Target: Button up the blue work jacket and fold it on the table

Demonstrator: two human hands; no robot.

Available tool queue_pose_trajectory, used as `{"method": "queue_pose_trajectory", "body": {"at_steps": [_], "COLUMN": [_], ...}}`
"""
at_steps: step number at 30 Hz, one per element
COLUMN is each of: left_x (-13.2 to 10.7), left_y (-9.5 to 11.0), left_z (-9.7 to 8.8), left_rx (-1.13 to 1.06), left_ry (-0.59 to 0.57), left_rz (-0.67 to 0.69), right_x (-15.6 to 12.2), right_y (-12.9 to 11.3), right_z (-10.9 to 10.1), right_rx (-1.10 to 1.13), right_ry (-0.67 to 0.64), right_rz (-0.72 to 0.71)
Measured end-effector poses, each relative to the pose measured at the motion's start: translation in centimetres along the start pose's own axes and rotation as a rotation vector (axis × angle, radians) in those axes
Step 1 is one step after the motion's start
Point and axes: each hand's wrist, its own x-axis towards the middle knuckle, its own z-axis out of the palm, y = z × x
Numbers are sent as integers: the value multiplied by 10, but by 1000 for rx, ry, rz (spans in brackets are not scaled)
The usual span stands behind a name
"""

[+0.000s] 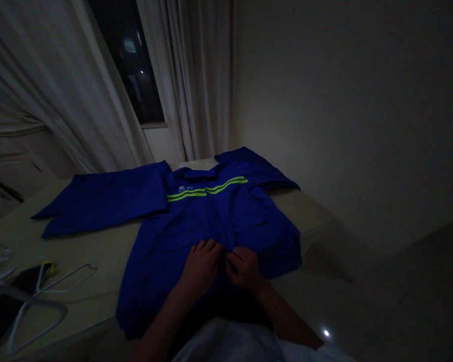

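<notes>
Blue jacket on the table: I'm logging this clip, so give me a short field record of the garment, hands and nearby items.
garment: blue jacket with yellow-green stripes, spread flat, front up
surface: pale table
left hand: on the jacket's front closure, fingers bent
right hand: pinching the closure beside the left
nearby: white hangers at the table's left edge
background: curtains, dark window
light: dim

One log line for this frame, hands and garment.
left hand: on front placket | right hand: pinching placket | blue jacket: flat on table | hangers: left
</notes>
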Motion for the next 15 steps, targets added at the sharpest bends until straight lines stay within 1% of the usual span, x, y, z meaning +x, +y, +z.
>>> {"method": "queue_pose_trajectory", "body": {"at_steps": [3,6,9,12,15], "left_x": [7,9,9,9,10], "left_y": [5,3,-6,-17,-24], "left_z": [-2,3,13,19,20], "left_rx": [86,48,-184,-434,-540], "left_ry": [-12,7,60,88,81], "left_rz": [30,50,37,37,52], "right_x": [1,2,4,4,5], "right_y": [-1,-3,-4,-4,-3], "right_z": [-1,-2,-2,-2,-2], "right_rx": [7,27,34,27,33], "right_ry": [35,114,168,187,190], "right_rz": [-9,-43,-67,-73,-65]}}
